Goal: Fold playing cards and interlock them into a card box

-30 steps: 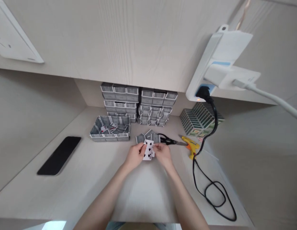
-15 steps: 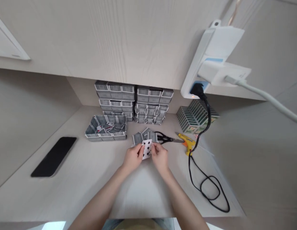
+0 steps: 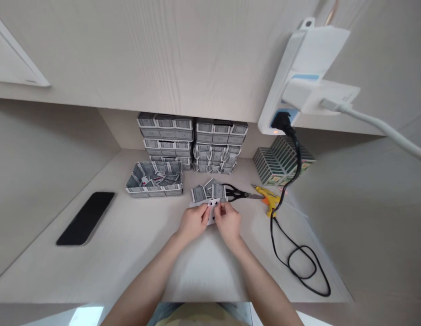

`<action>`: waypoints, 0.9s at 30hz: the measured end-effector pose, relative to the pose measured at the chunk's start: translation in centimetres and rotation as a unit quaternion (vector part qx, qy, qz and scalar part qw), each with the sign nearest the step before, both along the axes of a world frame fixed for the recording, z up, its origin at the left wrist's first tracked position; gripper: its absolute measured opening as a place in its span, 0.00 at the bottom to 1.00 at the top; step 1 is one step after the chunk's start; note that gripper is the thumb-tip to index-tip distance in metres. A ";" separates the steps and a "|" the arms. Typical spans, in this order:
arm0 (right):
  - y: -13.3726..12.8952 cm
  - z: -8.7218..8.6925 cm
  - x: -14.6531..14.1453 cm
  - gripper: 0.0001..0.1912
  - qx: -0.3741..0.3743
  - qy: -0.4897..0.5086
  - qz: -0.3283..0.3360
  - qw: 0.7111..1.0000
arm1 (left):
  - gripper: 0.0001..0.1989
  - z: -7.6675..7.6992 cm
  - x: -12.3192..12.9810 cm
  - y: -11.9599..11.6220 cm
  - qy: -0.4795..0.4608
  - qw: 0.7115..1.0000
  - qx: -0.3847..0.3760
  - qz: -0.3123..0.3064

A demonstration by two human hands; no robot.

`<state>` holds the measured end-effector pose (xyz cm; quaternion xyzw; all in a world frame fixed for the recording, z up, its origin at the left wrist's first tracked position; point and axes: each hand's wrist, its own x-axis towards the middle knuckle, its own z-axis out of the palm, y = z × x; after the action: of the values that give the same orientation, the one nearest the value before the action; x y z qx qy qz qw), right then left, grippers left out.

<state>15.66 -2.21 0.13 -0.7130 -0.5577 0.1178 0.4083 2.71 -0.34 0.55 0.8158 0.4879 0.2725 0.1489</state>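
Between my two hands is a white playing card with black pips, its face toward me and its upper part looking bent. My left hand pinches the card's left side. On the right side, my right hand grips it with thumb and fingers, covering part of the face. Just beyond the hands lie several grey-backed playing cards, some overlapping. Black-handled scissors rest to their right, close to the cards.
An open box made of cards holds loose cards. Stacked card boxes stand behind it. A black phone lies left. On the right are a yellow glue gun, its black cord, green-striped boxes and an overhead power strip.
The card was flat with its pips showing; now it is bent and more covered by my fingers. My hands have come closer together. The view has shifted slightly.
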 end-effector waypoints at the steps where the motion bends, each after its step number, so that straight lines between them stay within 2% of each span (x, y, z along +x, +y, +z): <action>1: 0.0 0.0 0.0 0.13 0.004 0.015 0.005 1.000 | 0.16 0.0 0.0 0.0 -0.008 1.000 -0.006 0.009; 4: 0.3 0.1 0.2 0.13 0.011 0.147 0.063 0.987 | 0.16 0.3 -0.2 0.3 -0.046 0.997 -0.034 0.051; 7: 0.7 -0.1 0.4 0.14 -0.033 0.299 0.128 0.945 | 0.16 0.5 -0.5 0.7 -0.086 0.991 -0.053 0.089; 9: 0.9 -0.4 0.5 0.14 -0.062 0.340 0.147 0.927 | 0.16 0.5 -0.7 0.8 -0.096 0.989 -0.056 0.096; 12: 0.9 -0.7 0.4 0.13 -0.055 0.291 0.145 0.944 | 0.15 0.5 -0.6 0.7 -0.080 0.991 -0.048 0.092; 16: 0.3 -0.7 -0.2 0.13 -0.019 0.098 0.091 0.991 | 0.15 0.2 0.3 -0.1 -0.050 0.996 -0.010 0.076; 19: -0.1 -0.3 -0.5 0.13 0.000 0.027 0.059 0.998 | 0.14 0.1 0.7 -0.5 -0.059 0.995 0.000 0.079; 22: 0.0 0.1 -0.3 0.13 0.018 0.129 0.087 0.988 | 0.14 0.3 0.4 -0.2 -0.102 0.989 -0.017 0.106; 25: 0.4 0.4 0.4 0.14 -0.026 0.284 0.146 0.947 | 0.14 0.6 -0.2 0.2 -0.138 0.982 -0.034 0.124; 27: 0.7 0.4 0.8 0.15 -0.054 0.323 0.173 0.929 | 0.15 0.7 -0.4 0.4 -0.149 0.980 -0.040 0.124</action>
<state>16.45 -1.54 0.54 -0.5502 -0.5032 0.4400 0.5006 2.34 0.03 1.23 0.6926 0.5678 0.3879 0.2179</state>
